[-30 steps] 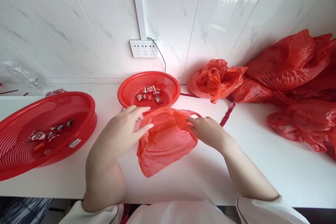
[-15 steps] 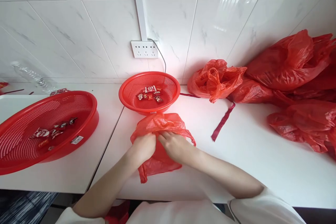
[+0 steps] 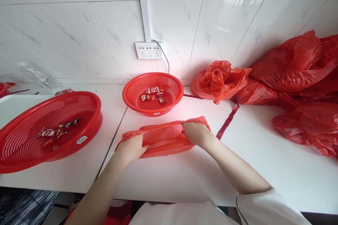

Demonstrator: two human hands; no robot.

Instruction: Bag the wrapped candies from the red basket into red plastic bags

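A thin red plastic bag [image 3: 163,139] is stretched wide between my two hands over the white table. Its mouth gapes toward me. My left hand [image 3: 132,147] is at the bag's left side, its fingers tucked under the red film and the thumb showing at the near edge. At the right side, my right hand [image 3: 196,133] reaches into the mouth and holds the film taut; its fingertips are hidden. Just beyond the bag stands a round red plastic basket [image 3: 153,110] with several small wrapped snacks [image 3: 153,95] in it.
At left stands a larger red basket [image 3: 92,123] with wrapped snacks inside. A clear bottle [image 3: 39,79] lies behind it. Filled red bags [image 3: 295,66] are heaped at right, near a knotted red bag [image 3: 219,81] and a dark red ribbon [image 3: 227,121]. A socket strip [image 3: 148,50] is on the wall.
My hands were close together at the bunched bag. They have moved apart, left and right, spreading the mouth wide. The view has shifted slightly.
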